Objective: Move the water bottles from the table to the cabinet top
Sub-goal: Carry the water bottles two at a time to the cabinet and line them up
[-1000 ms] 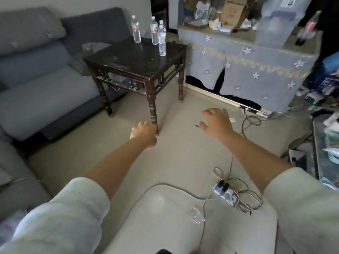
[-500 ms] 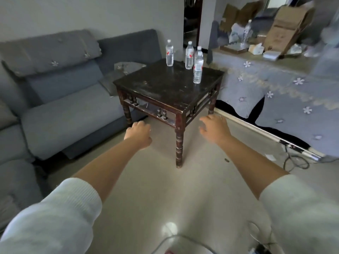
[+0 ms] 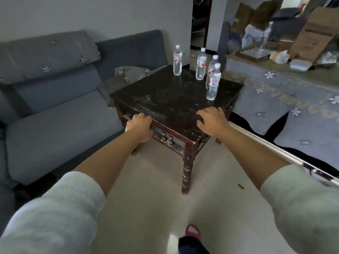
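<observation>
Several clear water bottles with white caps stand upright on the dark wooden table (image 3: 165, 99): one at the far left (image 3: 177, 60), one in the middle (image 3: 201, 64), and the nearest one (image 3: 213, 82) partly hiding another behind it. My left hand (image 3: 140, 126) hovers by the table's near left edge, fingers loosely curled, holding nothing. My right hand (image 3: 212, 121) hangs over the near corner with relaxed fingers, short of the nearest bottle. The cabinet (image 3: 278, 77), draped in a blue floral cloth, stands to the right of the table.
A grey sofa (image 3: 55, 107) runs along the left, close to the table. Cardboard boxes (image 3: 311, 33), a tissue box, a tray and one upright bottle (image 3: 266, 35) crowd the cabinet top. My foot in a red slipper (image 3: 190, 233) is on the pale floor.
I have walked closer to the table; it fills more of the view. Both hands moved from above the floor to the table's near edge. The bottles have not moved.
</observation>
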A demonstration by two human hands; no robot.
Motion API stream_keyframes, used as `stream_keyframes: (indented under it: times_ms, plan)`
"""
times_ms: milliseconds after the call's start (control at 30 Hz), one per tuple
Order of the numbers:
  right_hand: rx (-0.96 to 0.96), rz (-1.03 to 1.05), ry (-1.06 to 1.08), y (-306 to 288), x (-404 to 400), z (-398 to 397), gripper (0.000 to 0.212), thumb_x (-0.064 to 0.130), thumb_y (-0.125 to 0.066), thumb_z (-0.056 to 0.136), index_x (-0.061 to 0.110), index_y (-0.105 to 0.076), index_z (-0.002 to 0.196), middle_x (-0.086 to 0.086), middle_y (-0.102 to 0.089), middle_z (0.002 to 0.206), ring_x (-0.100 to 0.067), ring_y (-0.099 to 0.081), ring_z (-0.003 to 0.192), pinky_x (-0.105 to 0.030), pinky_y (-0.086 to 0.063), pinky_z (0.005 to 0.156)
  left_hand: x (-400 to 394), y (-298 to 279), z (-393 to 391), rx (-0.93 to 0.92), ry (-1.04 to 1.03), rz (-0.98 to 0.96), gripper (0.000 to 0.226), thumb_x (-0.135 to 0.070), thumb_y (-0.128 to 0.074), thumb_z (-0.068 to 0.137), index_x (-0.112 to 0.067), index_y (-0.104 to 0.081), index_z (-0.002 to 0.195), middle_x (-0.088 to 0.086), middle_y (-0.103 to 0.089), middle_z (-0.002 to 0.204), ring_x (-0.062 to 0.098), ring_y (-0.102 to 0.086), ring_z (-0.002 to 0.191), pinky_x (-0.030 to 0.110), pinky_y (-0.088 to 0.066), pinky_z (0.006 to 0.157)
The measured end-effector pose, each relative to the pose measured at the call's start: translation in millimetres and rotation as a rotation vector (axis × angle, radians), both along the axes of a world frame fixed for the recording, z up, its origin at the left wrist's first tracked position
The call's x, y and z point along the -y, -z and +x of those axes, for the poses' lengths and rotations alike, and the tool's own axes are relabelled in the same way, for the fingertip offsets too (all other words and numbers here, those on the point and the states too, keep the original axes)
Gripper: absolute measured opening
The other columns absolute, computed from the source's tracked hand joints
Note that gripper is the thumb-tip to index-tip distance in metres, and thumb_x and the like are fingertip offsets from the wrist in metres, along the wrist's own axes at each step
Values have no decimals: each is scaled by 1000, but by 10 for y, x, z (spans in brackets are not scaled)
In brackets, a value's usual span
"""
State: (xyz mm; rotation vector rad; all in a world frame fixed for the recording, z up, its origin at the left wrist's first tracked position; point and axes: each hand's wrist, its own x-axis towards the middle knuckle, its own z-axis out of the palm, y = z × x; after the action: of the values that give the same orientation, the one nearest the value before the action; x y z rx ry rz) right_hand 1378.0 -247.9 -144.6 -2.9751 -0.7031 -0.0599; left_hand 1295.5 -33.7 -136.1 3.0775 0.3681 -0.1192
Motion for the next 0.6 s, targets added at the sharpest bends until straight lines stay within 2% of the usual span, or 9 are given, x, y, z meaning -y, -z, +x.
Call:
stream_keyframes:
  times_ms: [300, 600]
  plan:
    - [-5, 41, 13, -169, -252, 1791, 44, 28, -47, 93, 12, -48, 134, -12, -55, 133, -31, -45, 126, -43, -32, 108, -299, -137, 1650, -31, -5, 69, 46, -26, -51, 92, -14, -43, 135, 12, -40, 140, 31, -37, 131, 43, -38, 105]
    - [-36, 16, 41, -72, -890, 2959, 43, 27, -47, 92, 12, -49, 132, -12, -54, 133, -32, -44, 127, -49, -30, 111, -979, -69, 2834, -59, 77, 110, 46, -28, -50, 92, -11, -42, 135, 13, -39, 138, 32, -37, 131, 44, -37, 104]
